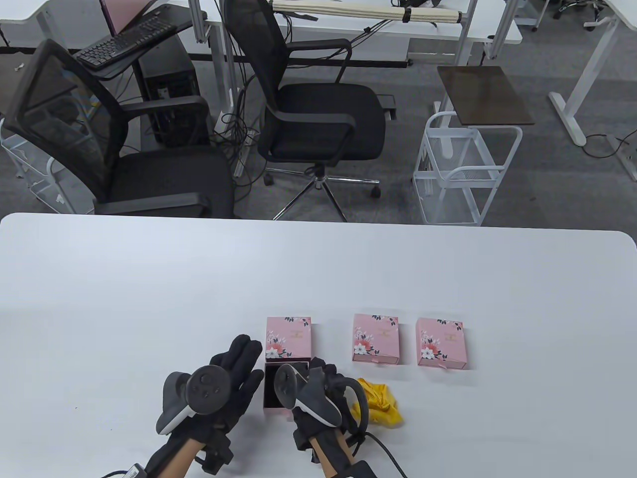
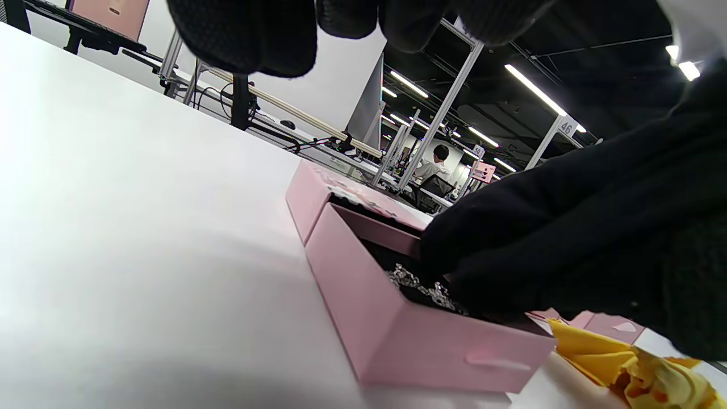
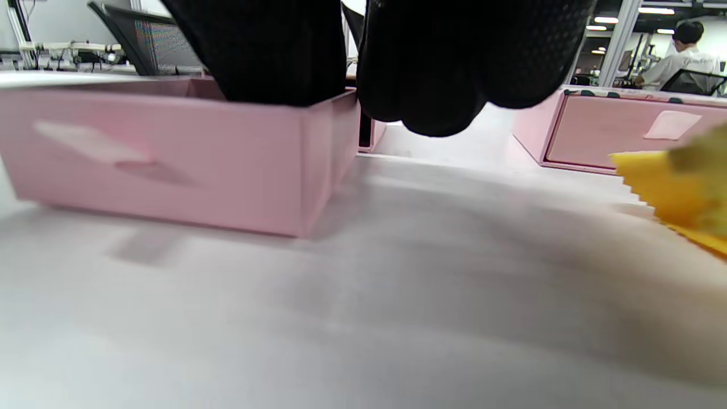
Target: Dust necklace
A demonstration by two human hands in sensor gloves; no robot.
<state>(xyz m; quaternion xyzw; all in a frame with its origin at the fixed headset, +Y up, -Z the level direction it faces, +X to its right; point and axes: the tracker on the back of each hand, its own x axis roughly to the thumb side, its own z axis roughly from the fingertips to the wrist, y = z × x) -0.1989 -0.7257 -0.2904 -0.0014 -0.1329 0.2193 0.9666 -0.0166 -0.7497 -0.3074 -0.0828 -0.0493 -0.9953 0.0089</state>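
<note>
**With drawer slid out, right fingers in the tray**

While flat on the white desk (image 1: pixel 99 298), left hand (image 1: pixel 226 383), fingers spread wide, holding nothing, just left of the open pink drawer (image 1: pixel 272 393). Drawer pulled out toward the near edge from its floral sleeve (image 1: pixel 288 338), dark lining inside. Silver necklace (image 2: pixel 417 287) lying on that lining, links glinting in the left wrist view. Right hand (image 1: pixel 318 388) reaching over the drawer's right side, gloved fingers (image 2: pixel 511 250) dipped into the tray and touching or nearly touching the chain; cannot tell whether pinching it, contact hidden by the glove. Seen from the right wrist view: fingertips hanging over the drawer's rim, rest of the tray interior out of sight. Just right of that hand, crumpled yellow cloth (image 1: pixel 380 401) on the desk, untouched. Further right, two more pink floral boxes, closed: the middle box (image 1: pixel 375 338), then the right box (image 1: pixel 441 343), side by side in a row with the sleeve.
</note>
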